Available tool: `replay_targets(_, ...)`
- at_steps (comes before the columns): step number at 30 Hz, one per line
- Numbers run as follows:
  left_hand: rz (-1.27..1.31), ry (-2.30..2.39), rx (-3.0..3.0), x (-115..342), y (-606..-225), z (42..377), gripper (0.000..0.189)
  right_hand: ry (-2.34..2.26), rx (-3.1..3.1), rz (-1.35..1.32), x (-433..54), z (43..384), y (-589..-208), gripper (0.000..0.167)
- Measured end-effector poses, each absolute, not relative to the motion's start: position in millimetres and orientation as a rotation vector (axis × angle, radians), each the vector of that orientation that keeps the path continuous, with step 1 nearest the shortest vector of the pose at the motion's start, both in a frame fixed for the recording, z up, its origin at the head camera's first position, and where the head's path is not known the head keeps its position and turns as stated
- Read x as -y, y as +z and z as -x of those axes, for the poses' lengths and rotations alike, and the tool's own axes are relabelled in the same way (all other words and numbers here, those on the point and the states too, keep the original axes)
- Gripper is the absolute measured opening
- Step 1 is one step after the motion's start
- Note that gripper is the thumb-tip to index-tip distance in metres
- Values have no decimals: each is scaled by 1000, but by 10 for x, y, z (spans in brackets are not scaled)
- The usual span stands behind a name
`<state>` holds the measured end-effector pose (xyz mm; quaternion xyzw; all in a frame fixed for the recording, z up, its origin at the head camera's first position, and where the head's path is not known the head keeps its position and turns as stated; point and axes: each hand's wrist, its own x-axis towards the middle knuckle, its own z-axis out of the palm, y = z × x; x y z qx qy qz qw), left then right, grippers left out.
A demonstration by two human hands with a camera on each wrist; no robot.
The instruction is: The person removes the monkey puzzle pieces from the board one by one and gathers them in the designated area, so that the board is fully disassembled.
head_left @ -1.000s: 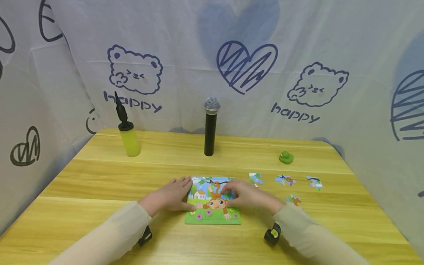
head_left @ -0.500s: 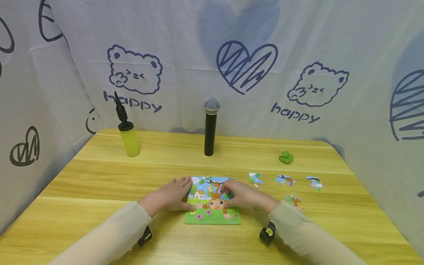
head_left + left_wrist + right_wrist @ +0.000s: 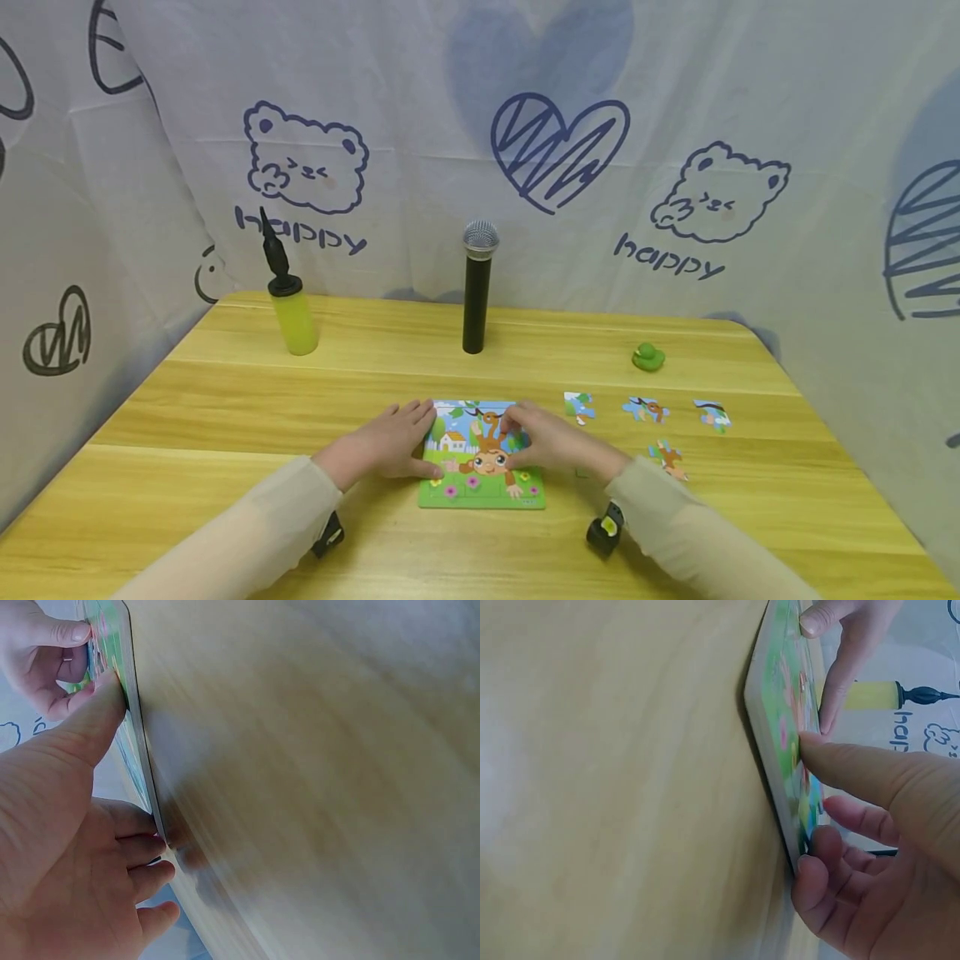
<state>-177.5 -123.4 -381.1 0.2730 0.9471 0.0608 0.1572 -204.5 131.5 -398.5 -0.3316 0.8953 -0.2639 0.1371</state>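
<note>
A jigsaw puzzle board [image 3: 480, 492] with a monkey, a house and flowers lies flat on the wooden table. At its left edge rests my left hand [image 3: 390, 440], fingers spread and straight, thumb on the picture; in the left wrist view the fingertips of that hand [image 3: 82, 847] touch the board's edge. Over the board's right part, my right hand [image 3: 558, 442] curls its thumb and fingers around a puzzle piece, mostly covered by the hand. The right wrist view shows the thumb of this hand [image 3: 900, 817] on the picture and the fingers bent at the board's edge.
Loose puzzle pieces lie to the right: a sky piece [image 3: 579, 406], a branch piece [image 3: 647, 408], a corner-like piece [image 3: 712, 414] and a brown one [image 3: 669, 460]. Behind stand a yellow pump [image 3: 295, 321], a microphone [image 3: 476, 292] and a green toy duck [image 3: 648, 357].
My right hand and forearm have shifted slightly left over the board, uncovering more of the brown loose piece. The left hand has stayed in place.
</note>
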Motion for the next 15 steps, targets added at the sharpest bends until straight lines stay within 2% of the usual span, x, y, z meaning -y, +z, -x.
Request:
replay_targets(7,-778,166,-2709,1238,-3810,1772,88,-802,-2608,935,-1338,2029,-4002,37)
replay_targets(15,-779,166,-2713,1234,-3812,1778,88,-876,-2599,967,-1357,2027,-4022,32)
